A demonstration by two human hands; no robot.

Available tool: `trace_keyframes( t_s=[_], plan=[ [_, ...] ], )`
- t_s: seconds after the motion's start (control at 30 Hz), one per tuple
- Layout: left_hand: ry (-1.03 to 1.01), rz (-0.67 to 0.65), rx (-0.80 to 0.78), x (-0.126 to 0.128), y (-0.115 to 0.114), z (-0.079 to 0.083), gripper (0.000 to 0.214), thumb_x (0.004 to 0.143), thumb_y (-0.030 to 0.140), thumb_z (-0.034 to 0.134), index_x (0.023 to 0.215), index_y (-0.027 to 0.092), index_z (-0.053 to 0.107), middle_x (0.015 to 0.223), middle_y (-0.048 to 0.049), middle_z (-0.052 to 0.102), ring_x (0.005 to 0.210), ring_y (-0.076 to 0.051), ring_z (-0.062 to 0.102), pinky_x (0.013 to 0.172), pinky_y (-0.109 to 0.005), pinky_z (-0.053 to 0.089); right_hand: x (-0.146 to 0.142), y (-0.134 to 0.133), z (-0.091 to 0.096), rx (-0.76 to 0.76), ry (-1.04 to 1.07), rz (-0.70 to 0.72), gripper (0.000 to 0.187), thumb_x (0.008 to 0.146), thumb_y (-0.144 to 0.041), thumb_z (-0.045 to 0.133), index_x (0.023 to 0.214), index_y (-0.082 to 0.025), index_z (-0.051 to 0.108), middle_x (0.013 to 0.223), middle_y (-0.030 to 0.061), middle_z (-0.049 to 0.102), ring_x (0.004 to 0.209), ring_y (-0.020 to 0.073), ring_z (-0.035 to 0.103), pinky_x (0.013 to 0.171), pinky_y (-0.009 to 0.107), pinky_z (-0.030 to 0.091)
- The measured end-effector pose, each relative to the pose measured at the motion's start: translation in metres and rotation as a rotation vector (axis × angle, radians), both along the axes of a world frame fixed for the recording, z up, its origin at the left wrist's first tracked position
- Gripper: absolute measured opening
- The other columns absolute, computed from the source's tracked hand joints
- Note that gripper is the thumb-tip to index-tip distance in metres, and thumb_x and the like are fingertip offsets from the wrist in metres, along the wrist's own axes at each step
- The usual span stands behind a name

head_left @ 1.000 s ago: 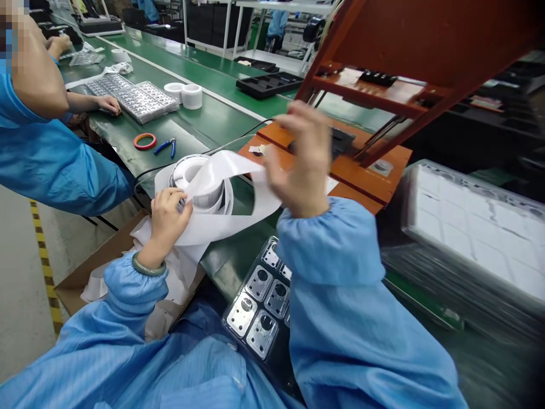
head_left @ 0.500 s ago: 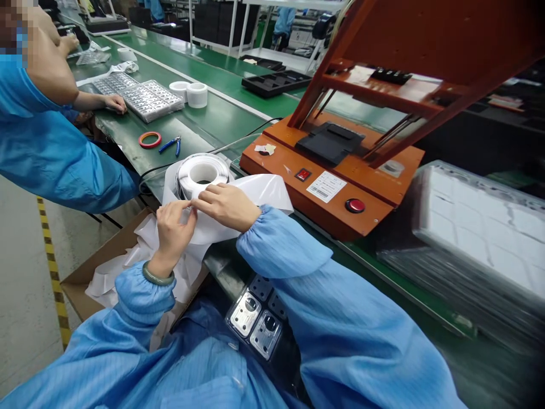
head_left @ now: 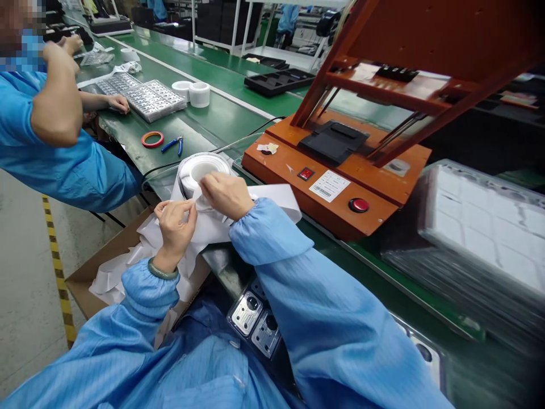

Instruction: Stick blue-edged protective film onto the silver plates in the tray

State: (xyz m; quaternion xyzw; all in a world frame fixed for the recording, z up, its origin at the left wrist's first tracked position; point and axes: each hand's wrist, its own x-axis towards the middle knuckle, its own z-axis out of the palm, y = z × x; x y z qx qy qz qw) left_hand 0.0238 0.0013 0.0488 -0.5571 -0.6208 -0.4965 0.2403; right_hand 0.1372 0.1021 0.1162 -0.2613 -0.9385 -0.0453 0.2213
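A roll of white adhesive labels (head_left: 184,170) stands at the bench edge, its glossy white liner strip (head_left: 276,199) spread loosely around and below it. Thumb and fingertips of my left hand (head_left: 175,227) are pinched at the strip's near edge, just in front of the roll. My right hand (head_left: 227,196) is closed in a pinch above the strip, beside the roll's core; whatever is between its fingertips is hidden. Below my right sleeve, a clear tray of square silver metal parts (head_left: 255,324) rests near my lap, partly covered.
An orange press (head_left: 306,193) with a red button stands to the right, beside stacked clear trays (head_left: 481,221). A cardboard box (head_left: 85,289) holds crumpled liner. Red tape (head_left: 152,140) and blue cutters (head_left: 172,145) lie beyond the roll. A co-worker (head_left: 55,125) sits at left.
My right hand has lifted slightly and turned at the wrist, parting from my left fingertips. My left hand stays nearly in place. The co-worker's raised arm has shifted right.
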Motion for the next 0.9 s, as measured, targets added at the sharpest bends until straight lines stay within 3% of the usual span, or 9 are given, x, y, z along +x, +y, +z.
trace_keyframes(
  t_s=[0.13,0.27,0.33,0.43,0.6,0.7,0.8,0.87,0.9],
  plan=[
    [-0.067,0.11,-0.092,-0.006,0.001,-0.003,0.01,0.081,0.021,0.053,0.072,0.017,0.054,0.072,-0.0025,0.063,0.073,-0.015,0.059,0.088,-0.035,0.038,0.017,0.02,0.012,-0.142,0.233,-0.322,0.031,0.097,-0.032,0.032,0.104,-0.016,0.057,0.104,0.0068,0.065,0.088,0.0189,0.058,0.065,0.027,0.033],
    [-0.251,0.164,-0.194,-0.018,0.0,-0.004,0.009,0.078,0.022,0.052,0.072,0.016,0.052,0.075,-0.0044,0.06,0.077,-0.017,0.057,0.084,-0.035,0.041,0.05,0.044,0.024,-0.229,0.578,-0.514,0.028,0.096,-0.03,0.034,0.1,-0.014,0.057,0.096,0.0069,0.064,0.089,0.0181,0.059,0.076,0.028,0.04],
    [-0.33,0.175,-0.228,-0.022,0.0,-0.003,0.012,0.078,0.025,0.053,0.083,0.014,0.056,0.084,-0.0066,0.062,0.084,-0.019,0.058,0.086,-0.036,0.042,0.066,0.05,0.03,-0.251,0.684,-0.521,0.024,0.095,-0.029,0.039,0.096,-0.013,0.057,0.094,0.006,0.064,0.086,0.0157,0.059,0.077,0.027,0.042],
    [-0.324,0.227,-0.244,-0.024,0.0,-0.001,0.041,0.079,0.033,0.059,0.114,0.012,0.056,0.111,-0.013,0.059,0.107,-0.025,0.054,0.096,-0.041,0.039,0.085,0.045,0.04,-0.226,0.799,-0.5,0.02,0.092,-0.027,0.046,0.09,-0.013,0.059,0.088,0.0045,0.064,0.079,0.0121,0.058,0.073,0.024,0.042],
    [-0.189,0.218,-0.294,-0.02,-0.009,0.006,0.058,0.082,0.047,0.056,0.131,0.016,0.052,0.147,-0.0159,0.031,0.139,-0.035,0.021,0.114,-0.051,0.017,0.114,0.004,0.076,-0.105,1.045,-0.342,0.018,0.088,-0.026,0.054,0.084,-0.011,0.062,0.077,0.0024,0.063,0.069,0.0064,0.053,0.067,0.02,0.042],
    [-0.178,-0.015,-0.208,-0.004,-0.024,0.017,0.081,0.078,0.056,0.058,0.143,0.013,0.034,0.151,-0.0191,0.02,0.144,-0.034,0.008,0.117,-0.051,0.01,0.126,-0.037,0.101,-0.097,1.173,-0.179,0.02,0.088,-0.027,0.055,0.088,-0.009,0.063,0.082,0.0016,0.063,0.074,0.006,0.055,0.068,0.02,0.043],
    [-0.161,-0.506,-0.212,0.027,-0.043,0.029,0.102,0.072,0.067,0.057,0.15,0.019,0.013,0.154,-0.0156,0.014,0.145,-0.031,0.005,0.119,-0.049,0.011,0.124,-0.081,0.116,-0.23,1.229,-0.043,0.019,0.09,-0.026,0.053,0.092,-0.01,0.062,0.083,-0.0005,0.062,0.074,0.005,0.056,0.067,0.019,0.043],
    [-0.126,-0.73,-0.294,0.049,-0.054,0.034,0.113,0.068,0.067,0.062,0.151,0.019,0.003,0.152,-0.0162,0.02,0.144,-0.03,0.018,0.118,-0.048,0.019,0.116,-0.107,0.118,-0.315,1.238,-0.017,0.017,0.09,-0.026,0.053,0.091,-0.012,0.062,0.083,-0.002,0.062,0.071,0.0036,0.056,0.062,0.016,0.043],
    [-0.114,-0.775,-0.344,0.058,-0.059,0.034,0.106,0.071,0.062,0.063,0.15,0.019,0.007,0.149,-0.0155,0.03,0.14,-0.027,0.029,0.117,-0.045,0.025,0.111,-0.118,0.118,-0.362,1.237,-0.001,0.017,0.091,-0.027,0.052,0.091,-0.012,0.061,0.086,-0.0022,0.062,0.072,0.0031,0.056,0.062,0.016,0.044]
  ],
)
